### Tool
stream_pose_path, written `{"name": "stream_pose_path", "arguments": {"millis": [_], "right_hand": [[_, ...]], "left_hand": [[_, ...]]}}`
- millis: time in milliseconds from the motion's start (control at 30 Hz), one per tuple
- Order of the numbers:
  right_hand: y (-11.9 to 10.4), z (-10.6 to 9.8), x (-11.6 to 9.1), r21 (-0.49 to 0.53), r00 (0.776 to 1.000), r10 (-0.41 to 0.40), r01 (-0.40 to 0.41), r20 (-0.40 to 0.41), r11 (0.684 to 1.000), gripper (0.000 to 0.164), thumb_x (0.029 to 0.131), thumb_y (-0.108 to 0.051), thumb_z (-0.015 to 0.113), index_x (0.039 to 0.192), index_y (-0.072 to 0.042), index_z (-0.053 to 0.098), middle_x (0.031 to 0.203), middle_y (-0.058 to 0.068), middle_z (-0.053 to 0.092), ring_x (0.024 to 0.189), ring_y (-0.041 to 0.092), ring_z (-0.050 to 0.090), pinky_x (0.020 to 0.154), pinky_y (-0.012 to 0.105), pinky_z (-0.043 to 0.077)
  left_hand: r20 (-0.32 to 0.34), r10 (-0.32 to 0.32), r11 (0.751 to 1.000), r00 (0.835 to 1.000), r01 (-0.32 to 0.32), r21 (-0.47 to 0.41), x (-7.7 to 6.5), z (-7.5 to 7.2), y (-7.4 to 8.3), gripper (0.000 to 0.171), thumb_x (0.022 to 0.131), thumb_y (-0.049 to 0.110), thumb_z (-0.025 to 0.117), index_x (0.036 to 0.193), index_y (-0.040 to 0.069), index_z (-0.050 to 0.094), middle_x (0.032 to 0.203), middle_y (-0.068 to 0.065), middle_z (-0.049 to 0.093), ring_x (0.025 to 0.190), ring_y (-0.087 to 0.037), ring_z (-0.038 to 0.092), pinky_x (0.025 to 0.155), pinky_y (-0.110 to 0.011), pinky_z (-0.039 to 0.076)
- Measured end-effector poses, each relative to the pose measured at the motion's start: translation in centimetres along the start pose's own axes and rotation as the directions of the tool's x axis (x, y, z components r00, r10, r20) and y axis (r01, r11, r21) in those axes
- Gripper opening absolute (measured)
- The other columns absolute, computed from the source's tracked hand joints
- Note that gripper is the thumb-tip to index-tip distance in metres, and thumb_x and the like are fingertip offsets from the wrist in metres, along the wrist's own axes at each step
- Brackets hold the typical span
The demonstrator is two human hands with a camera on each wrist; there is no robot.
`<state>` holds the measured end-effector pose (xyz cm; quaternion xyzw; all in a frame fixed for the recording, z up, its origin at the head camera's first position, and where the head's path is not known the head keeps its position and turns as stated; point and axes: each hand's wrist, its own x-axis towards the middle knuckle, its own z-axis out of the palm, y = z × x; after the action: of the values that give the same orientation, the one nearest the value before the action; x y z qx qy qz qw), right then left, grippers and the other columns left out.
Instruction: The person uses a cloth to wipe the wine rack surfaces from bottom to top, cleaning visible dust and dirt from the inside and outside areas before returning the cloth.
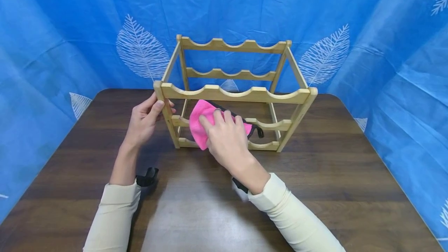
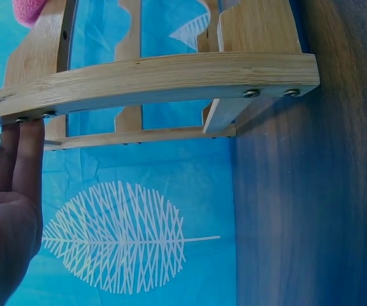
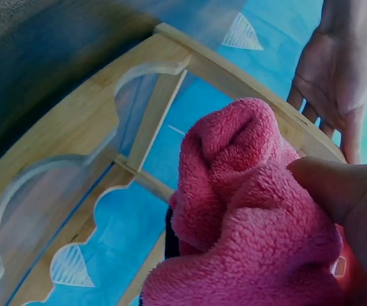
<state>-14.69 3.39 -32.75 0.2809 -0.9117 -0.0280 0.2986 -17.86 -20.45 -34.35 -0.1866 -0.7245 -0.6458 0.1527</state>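
Observation:
A light wooden rack with scalloped rails (image 1: 210, 92) stands on the table. At its left front post, my left hand (image 1: 144, 118) grips the wood, thumb in front and fingers behind. The left wrist view shows those fingers against the post (image 2: 158, 76). My right hand (image 1: 227, 139) holds a fluffy pink cloth (image 1: 199, 114) with a dark edge and a black loop (image 1: 259, 131). The cloth is at the rack's front, over part of the middle rail. In the right wrist view the thumb (image 3: 336, 185) presses the bunched cloth (image 3: 247, 229); the other fingers are hidden there.
The dark brown wooden table (image 1: 350, 174) extends on both sides of the rack. A blue curtain (image 1: 245, 7) with white leaf prints hangs close behind it and along the sides. Black straps (image 1: 147, 178) sit at the wrists.

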Motion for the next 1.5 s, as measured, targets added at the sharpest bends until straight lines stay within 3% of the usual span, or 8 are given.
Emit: {"name": "stream_pose_path", "arguments": {"millis": [200,400,633,800,1067,1267,1500], "right_hand": [[0.6,-0.2,-0.3,0.014,0.999,0.002,-0.002,-0.043,1.000,0.038,0.079,-0.014,0.064,0.117,-0.018,0.065,0.093,0.011,0.064,0.080,0.030,0.059,0.059,0.041,0.047],[1.2,-0.3,-0.7,0.023,0.997,0.019,-0.017,-0.073,1.000,0.042,0.077,-0.015,0.067,0.118,-0.020,0.065,0.092,0.010,0.065,0.081,0.031,0.060,0.066,0.046,0.047],[1.7,-0.5,-1.1,0.031,0.999,0.019,-0.018,-0.048,0.999,0.044,0.078,-0.013,0.064,0.121,-0.018,0.065,0.094,0.012,0.067,0.083,0.032,0.062,0.071,0.048,0.048],[1.9,-0.5,-1.3,0.017,0.997,0.016,-0.015,-0.071,1.000,0.043,0.078,-0.012,0.062,0.120,-0.016,0.066,0.093,0.012,0.068,0.082,0.032,0.062,0.071,0.048,0.048],[2.0,-0.6,-1.5,-0.013,0.996,0.011,-0.012,-0.086,1.000,0.041,0.077,-0.012,0.061,0.118,-0.012,0.065,0.086,0.012,0.067,0.077,0.031,0.062,0.068,0.047,0.048],[2.0,-0.7,-1.5,-0.018,0.996,0.010,-0.012,-0.090,1.000,0.038,0.077,-0.010,0.060,0.115,-0.010,0.064,0.082,0.012,0.066,0.076,0.031,0.061,0.066,0.047,0.047],[2.0,-1.1,-1.5,-0.024,0.998,0.007,-0.009,-0.064,1.000,0.038,0.078,-0.011,0.062,0.116,-0.010,0.064,0.082,0.013,0.065,0.077,0.031,0.061,0.066,0.046,0.048]], "left_hand": [[-0.001,-0.001,1.000,1.000,0.001,0.030,0.1,0.1,-0.1,0.041,0.105,0.016,0.048,0.146,0.013,0.051,0.103,-0.013,0.065,0.093,-0.016,0.067,0.086,-0.026,0.054],[-0.002,-0.006,0.999,1.000,0.006,0.032,0.2,0.2,-0.1,0.041,0.105,0.016,0.048,0.146,0.014,0.050,0.101,-0.002,0.066,0.093,-0.016,0.067,0.086,-0.027,0.055],[0.005,-0.005,1.000,1.000,0.005,0.012,0.2,0.2,-0.1,0.041,0.105,0.016,0.047,0.146,0.013,0.050,0.101,-0.004,0.066,0.092,-0.017,0.067,0.086,-0.028,0.055],[0.008,-0.001,1.000,1.000,0.001,-0.001,0.2,0.3,-0.1,0.041,0.106,0.016,0.047,0.146,0.013,0.050,0.103,-0.009,0.066,0.092,-0.017,0.067,0.086,-0.027,0.055],[0.014,-0.001,1.000,1.000,0.001,-0.003,0.2,0.4,-0.1,0.041,0.106,0.016,0.046,0.147,0.012,0.048,0.102,-0.001,0.066,0.092,-0.017,0.067,0.085,-0.025,0.055],[0.008,-0.006,1.000,1.000,0.006,-0.001,0.1,0.3,-0.1,0.042,0.106,0.016,0.046,0.147,0.013,0.048,0.103,-0.011,0.065,0.093,-0.017,0.067,0.086,-0.026,0.055],[-0.001,-0.012,1.000,1.000,0.012,0.006,0.0,0.1,0.0,0.041,0.106,0.016,0.047,0.147,0.014,0.049,0.102,-0.003,0.066,0.092,-0.017,0.067,0.086,-0.025,0.055]]}}
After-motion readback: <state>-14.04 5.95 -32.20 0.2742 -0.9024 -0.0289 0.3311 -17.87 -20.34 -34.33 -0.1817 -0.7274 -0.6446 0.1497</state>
